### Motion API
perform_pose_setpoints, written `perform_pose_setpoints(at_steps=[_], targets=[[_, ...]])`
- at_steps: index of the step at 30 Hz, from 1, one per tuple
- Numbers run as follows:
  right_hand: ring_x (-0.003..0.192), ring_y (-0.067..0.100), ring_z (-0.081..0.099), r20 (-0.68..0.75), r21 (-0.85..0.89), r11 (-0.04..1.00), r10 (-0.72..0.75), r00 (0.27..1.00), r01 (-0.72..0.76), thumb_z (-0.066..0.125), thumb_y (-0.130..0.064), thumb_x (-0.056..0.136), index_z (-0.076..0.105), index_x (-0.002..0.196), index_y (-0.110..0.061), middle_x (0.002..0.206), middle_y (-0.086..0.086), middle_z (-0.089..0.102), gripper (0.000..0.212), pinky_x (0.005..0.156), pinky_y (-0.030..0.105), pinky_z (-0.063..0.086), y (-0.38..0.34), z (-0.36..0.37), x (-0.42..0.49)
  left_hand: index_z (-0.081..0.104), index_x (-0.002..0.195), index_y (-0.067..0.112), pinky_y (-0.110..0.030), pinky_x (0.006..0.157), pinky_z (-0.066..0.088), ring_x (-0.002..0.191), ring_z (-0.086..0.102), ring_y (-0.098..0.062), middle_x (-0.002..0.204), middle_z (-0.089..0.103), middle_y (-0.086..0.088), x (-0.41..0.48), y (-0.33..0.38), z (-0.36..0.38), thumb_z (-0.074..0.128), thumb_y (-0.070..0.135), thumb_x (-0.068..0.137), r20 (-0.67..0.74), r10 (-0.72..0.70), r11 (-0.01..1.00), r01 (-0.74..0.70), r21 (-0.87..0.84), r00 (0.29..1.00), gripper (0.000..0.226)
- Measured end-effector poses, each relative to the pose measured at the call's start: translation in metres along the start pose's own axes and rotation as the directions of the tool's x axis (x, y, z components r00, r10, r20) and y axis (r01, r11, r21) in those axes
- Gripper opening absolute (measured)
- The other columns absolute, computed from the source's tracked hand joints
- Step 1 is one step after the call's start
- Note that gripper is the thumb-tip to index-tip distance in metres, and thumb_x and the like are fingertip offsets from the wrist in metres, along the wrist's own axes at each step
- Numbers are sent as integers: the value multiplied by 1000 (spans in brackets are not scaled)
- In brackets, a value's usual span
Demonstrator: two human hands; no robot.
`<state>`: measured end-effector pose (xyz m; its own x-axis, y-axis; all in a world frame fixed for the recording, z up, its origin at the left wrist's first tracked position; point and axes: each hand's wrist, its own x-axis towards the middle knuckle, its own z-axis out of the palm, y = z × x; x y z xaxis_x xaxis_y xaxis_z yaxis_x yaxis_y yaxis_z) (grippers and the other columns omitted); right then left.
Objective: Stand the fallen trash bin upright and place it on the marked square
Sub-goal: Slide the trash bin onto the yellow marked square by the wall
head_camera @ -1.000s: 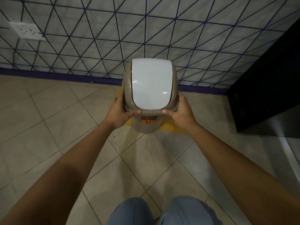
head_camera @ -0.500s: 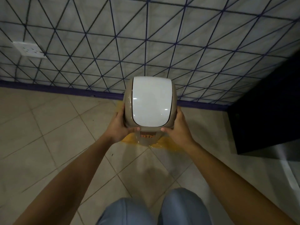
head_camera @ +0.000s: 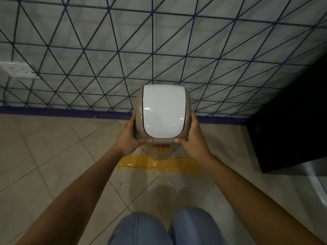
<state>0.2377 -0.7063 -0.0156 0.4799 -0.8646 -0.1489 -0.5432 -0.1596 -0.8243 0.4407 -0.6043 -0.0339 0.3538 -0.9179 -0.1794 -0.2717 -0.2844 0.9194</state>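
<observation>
The beige trash bin (head_camera: 159, 152) stands upright close to the tiled wall, its white swing lid (head_camera: 163, 112) facing up at me and an orange "BIN" label on its front. My left hand (head_camera: 128, 140) grips the lid's left side and my right hand (head_camera: 193, 141) grips its right side, thumbs on the near edge. The bin's base sits behind the near strip of the yellow tape square (head_camera: 159, 164) on the floor; the rest of the square is hidden by the bin and my hands.
A dark cabinet (head_camera: 292, 124) stands against the wall to the right of the bin. A white wall socket (head_camera: 17, 71) is on the far left of the wall. A purple skirting (head_camera: 62, 113) runs along the wall's foot. My knees (head_camera: 166, 228) are at the bottom.
The bin has moved away from me toward the wall, and more of the yellow tape strip shows in front of it. Both hands have kept their grip.
</observation>
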Motion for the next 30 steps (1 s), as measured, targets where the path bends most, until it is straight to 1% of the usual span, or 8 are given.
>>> perform_pose_setpoints(at_steps=[5,15,21,26,30], targets=[[145,21,22,5,-15,1000,-13,1000,13,80,-3,69,3,151,-19,156,4,25,114,115,49,31,-3,-3,12,16,151,25,-50,108,38,138,34,-21,147,40,-2,10,1,-1,86,23,61,-14,-6,1000,6,-5,1000,114],[144,22,25,-28,0,1000,-2,1000,2,79,-3,69,7,151,-19,155,4,28,110,114,50,32,-3,-1,27,14,151,26,-53,107,38,139,32,-24,147,39,-5,24,0,2,84,19,65,-20,-30,999,30,-43,999,111],[142,23,29,-87,29,999,18,996,-16,79,-3,69,11,150,-19,153,4,30,107,112,48,35,-4,4,32,15,151,27,-54,107,38,139,31,-25,148,37,-5,33,0,0,80,19,70,-43,-48,999,48,-18,998,104],[138,23,34,-68,29,999,18,998,-16,82,-6,67,16,149,-18,150,5,34,106,110,48,38,-2,0,37,16,150,29,-55,106,38,139,31,-25,147,38,-5,34,0,0,80,21,69,-46,-66,998,65,-27,997,105],[139,25,33,-82,4,1000,21,996,-21,83,-11,66,17,149,-18,150,6,32,107,112,46,36,0,-1,37,15,150,29,-54,107,38,138,32,-26,147,37,-6,34,1,1,81,22,69,-55,-73,997,74,8,996,105]])
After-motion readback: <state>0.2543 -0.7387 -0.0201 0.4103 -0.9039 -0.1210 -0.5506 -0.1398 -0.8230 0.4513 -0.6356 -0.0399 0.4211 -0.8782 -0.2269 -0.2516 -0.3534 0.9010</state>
